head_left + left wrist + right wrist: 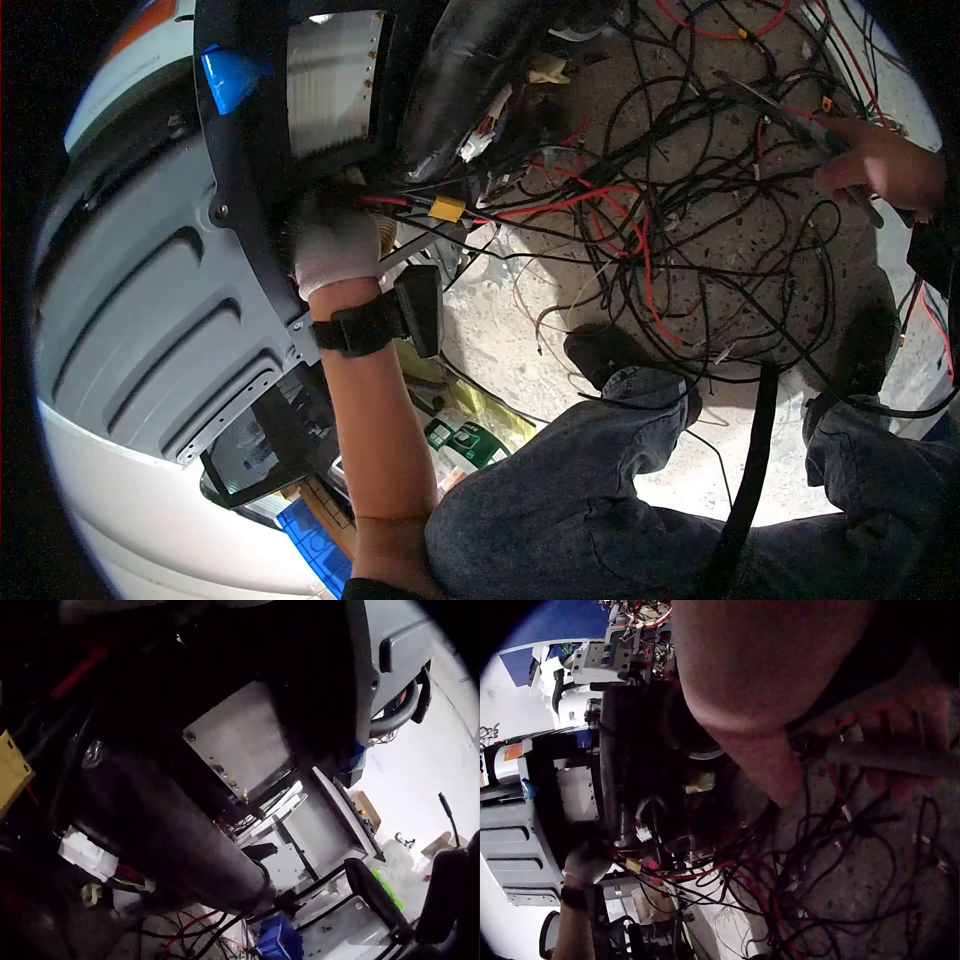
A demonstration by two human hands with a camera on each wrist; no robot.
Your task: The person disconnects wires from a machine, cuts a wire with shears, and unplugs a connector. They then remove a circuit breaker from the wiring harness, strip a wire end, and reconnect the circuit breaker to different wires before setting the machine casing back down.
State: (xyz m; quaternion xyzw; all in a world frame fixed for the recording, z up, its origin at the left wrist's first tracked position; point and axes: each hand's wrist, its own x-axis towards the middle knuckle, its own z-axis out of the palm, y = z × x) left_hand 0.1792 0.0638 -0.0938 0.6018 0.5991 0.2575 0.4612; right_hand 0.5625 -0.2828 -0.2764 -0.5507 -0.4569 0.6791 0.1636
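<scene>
My left hand [338, 240], in a white glove, reaches into a dark gap beside the grey ribbed panel [150, 330]. Its fingers are hidden there, so I cannot tell what they hold. A red cable [385, 201] and a black cable with a yellow tag [446, 208] run out close by the glove. Far to the right, my bare right hand [880, 170] is over a tangle of black cables [700, 130]. It holds a long slim tool [765, 100], whose grey shaft [900, 757] crosses the fingers in the right wrist view.
A thick black tube [165, 825] runs beside a metal plate [330, 85]. Red cable [600, 200] loops among the black ones on the speckled floor. The person's jeans [560, 480] and a dark shoe [600, 355] are below. A blue box [315, 545] stands lower left.
</scene>
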